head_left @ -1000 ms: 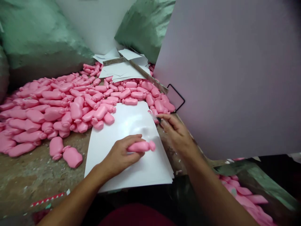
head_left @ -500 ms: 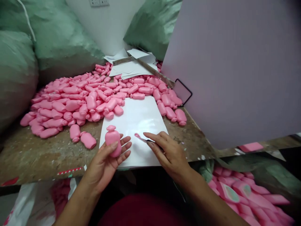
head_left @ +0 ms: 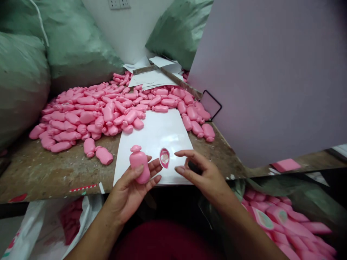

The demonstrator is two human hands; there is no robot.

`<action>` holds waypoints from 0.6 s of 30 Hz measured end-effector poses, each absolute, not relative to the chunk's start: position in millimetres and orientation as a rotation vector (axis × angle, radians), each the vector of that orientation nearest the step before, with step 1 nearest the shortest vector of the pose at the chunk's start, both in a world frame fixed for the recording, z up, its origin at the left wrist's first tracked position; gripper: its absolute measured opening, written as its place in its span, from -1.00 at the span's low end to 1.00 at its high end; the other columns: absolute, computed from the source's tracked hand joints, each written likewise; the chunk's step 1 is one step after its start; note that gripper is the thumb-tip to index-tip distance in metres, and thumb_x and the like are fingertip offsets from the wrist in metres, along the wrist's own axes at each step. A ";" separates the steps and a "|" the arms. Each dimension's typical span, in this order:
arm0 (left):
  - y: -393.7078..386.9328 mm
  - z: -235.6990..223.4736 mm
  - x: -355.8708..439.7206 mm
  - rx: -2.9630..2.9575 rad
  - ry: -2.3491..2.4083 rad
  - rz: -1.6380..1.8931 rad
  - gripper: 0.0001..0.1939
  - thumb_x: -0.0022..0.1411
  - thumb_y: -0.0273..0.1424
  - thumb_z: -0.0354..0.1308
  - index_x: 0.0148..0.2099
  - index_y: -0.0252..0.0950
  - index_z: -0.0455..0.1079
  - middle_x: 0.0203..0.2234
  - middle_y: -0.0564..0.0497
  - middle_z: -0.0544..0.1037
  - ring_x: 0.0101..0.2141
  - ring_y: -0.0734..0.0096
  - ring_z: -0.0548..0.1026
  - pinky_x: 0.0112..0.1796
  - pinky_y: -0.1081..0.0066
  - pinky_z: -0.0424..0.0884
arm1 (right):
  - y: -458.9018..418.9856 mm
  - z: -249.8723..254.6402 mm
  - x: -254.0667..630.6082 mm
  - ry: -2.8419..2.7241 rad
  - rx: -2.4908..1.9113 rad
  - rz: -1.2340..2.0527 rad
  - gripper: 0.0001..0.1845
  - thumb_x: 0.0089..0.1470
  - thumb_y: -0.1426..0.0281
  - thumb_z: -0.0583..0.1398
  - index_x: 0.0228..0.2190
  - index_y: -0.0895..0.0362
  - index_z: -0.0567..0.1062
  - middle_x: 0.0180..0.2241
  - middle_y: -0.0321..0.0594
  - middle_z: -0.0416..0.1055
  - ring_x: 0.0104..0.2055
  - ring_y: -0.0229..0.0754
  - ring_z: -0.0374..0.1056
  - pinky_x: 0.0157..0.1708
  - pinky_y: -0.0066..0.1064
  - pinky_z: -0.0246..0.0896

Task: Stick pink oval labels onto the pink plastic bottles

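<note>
Pink plastic bottle (head_left: pixel 139 165) is standing upright in the person's left hand (head_left: pixel 127 191), its capped end pointing far, while the palm is facing up and the fingers are curling around its lower body with the thumb pressing on its front. At far left, green woven sacks (head_left: pixel 24 83) are slumping against the wall, and a white plastic bag (head_left: pixel 29 231) is hanging below the near-left edge of a worn, dirt-stained workbench (head_left: pixel 54 173). A large heap of unlabelled pink bottles (head_left: pixel 108 113) is spreading across the bench, with two loose ones lying just left of a white sheet (head_left: pixel 151 133). An oval pink-and-white label (head_left: pixel 164 157) is showing over that sheet, just right of the held bottle and apart from both hands. The right hand (head_left: pixel 203 175) is hovering at the sheet's near-right corner, thumb and forefinger curved and slightly spread, pinching nothing visible. Loose white papers (head_left: pixel 151 77) are lying at the far end of the heap. To the right, a lilac board (head_left: pixel 271 79) is standing beside a black wire frame (head_left: pixel 211 104), and labelled pink bottles (head_left: pixel 282 224) are lying in a pile below the bench at near right.
</note>
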State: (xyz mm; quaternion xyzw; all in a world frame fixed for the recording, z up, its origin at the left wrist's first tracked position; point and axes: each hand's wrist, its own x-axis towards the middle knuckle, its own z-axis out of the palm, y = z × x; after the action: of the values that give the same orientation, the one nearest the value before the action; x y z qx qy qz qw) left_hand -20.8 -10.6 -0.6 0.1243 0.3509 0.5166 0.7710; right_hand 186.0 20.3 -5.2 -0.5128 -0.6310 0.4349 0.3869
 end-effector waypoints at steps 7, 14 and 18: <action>-15.6 -1.6 -12.4 0.282 0.879 1.069 -0.68 0.08 -0.37 0.39 -0.09 -0.30 0.54 -0.02 -0.16 0.62 -0.08 0.25 0.60 -0.11 0.37 0.51 | 33.2 4.0 175.7 -1.231 -1.150 1.259 -0.75 0.02 0.17 0.32 -0.48 0.08 0.49 -0.47 -0.32 0.41 -0.46 -0.26 0.22 -0.42 -0.39 0.11; -13.5 -4.1 -5.0 0.326 0.892 1.125 -0.62 0.24 -0.21 0.27 0.06 -0.22 0.44 -0.10 -0.04 0.59 -0.27 0.46 0.55 -0.32 0.51 0.46 | 16.1 7.6 159.6 -1.334 -1.149 1.342 -0.73 0.03 0.19 0.32 -0.52 0.08 0.45 -0.53 -0.36 0.31 -0.46 -0.26 0.18 -0.41 -0.40 0.10; -11.3 -5.2 0.2 0.220 0.815 1.179 -0.72 0.38 -0.23 0.09 0.04 -0.23 0.44 -0.17 0.00 0.57 -0.26 0.47 0.52 -0.31 0.51 0.45 | 13.4 1.8 144.9 -1.346 -1.140 1.460 -0.74 0.06 0.18 0.28 -0.50 0.09 0.46 -0.51 -0.37 0.33 -0.43 -0.26 0.21 -0.38 -0.40 0.12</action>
State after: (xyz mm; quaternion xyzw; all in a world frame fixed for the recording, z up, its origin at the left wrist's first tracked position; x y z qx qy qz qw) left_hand 0.2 -11.3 -5.2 0.1006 0.3725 0.5393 0.7485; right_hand 144.9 13.4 1.8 -0.4535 -0.5355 0.5805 0.4131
